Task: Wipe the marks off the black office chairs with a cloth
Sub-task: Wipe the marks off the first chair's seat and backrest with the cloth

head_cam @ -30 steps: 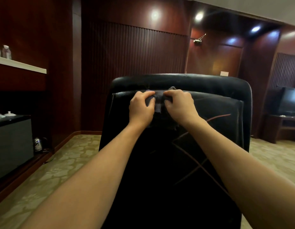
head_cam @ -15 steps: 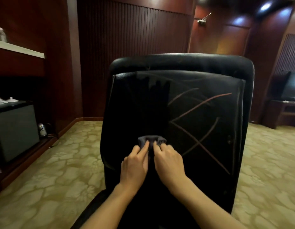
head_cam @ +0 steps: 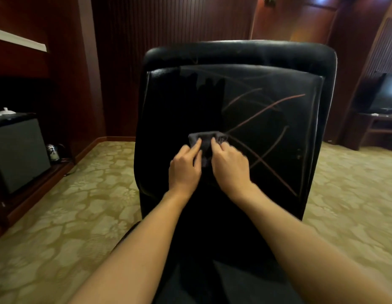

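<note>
A black office chair (head_cam: pixel 234 88) fills the middle of the head view, its backrest turned toward me. Reddish chalk-like marks (head_cam: pixel 265 119) cross the right half of the backrest; the left half looks dark and plain. A small dark grey cloth (head_cam: pixel 204 139) lies folded against the backrest at mid height. My left hand (head_cam: pixel 185 170) and my right hand (head_cam: pixel 231 168) press side by side on the cloth, fingers laid over its lower part. The cloth's lower edge is hidden under my fingers.
Patterned beige carpet (head_cam: pixel 85 205) spreads on both sides of the chair. A low dark cabinet (head_cam: pixel 17 154) stands at the left with a kettle (head_cam: pixel 52 151) beside it. A TV (head_cam: pixel 385 95) on a wooden stand sits at the far right. Dark wood panelling closes the back.
Both hands dragged the cloth from the top of the backrest down to its middle, then edged slightly back up. The left strip they crossed shows no marks.
</note>
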Available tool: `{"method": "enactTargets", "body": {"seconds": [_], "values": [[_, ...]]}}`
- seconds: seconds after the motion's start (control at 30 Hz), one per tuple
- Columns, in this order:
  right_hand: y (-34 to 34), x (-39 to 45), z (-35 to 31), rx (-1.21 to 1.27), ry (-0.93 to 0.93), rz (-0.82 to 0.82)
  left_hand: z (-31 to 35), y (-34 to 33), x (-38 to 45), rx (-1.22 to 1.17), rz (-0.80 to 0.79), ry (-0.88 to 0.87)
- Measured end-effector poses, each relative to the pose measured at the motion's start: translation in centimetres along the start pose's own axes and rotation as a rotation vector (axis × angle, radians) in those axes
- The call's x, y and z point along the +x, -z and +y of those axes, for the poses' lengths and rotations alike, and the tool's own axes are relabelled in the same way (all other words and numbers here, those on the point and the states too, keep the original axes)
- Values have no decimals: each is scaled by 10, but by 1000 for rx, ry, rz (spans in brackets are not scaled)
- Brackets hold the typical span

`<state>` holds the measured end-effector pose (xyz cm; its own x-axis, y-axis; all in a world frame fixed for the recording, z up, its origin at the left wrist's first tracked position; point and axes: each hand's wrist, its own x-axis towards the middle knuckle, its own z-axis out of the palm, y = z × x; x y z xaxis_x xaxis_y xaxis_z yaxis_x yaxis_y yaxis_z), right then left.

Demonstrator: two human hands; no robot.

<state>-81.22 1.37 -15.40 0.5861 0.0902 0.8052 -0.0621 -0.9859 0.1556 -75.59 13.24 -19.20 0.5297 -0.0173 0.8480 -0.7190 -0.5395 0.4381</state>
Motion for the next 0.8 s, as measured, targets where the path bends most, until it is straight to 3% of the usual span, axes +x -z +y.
{"method": "enactTargets", "body": {"seconds": [0.2,0.4,0.53,0.67,0.8], "values": [[-38,-87,-24,27,-28,-18,-29,-15,-94,-6,-9,81],[-54,-128,-20,137,13,-58,-41,-2,-137,6,-124,190],[-53,-148,-28,168,-105,-203,-24,4,-144,62,-241,491],[-46,-154,-34,428,-403,-328,-15,-4,-139,-139,-189,723],[-42,-153,-47,779,-732,-179,-7,-7,-136,-492,-56,935]]}}
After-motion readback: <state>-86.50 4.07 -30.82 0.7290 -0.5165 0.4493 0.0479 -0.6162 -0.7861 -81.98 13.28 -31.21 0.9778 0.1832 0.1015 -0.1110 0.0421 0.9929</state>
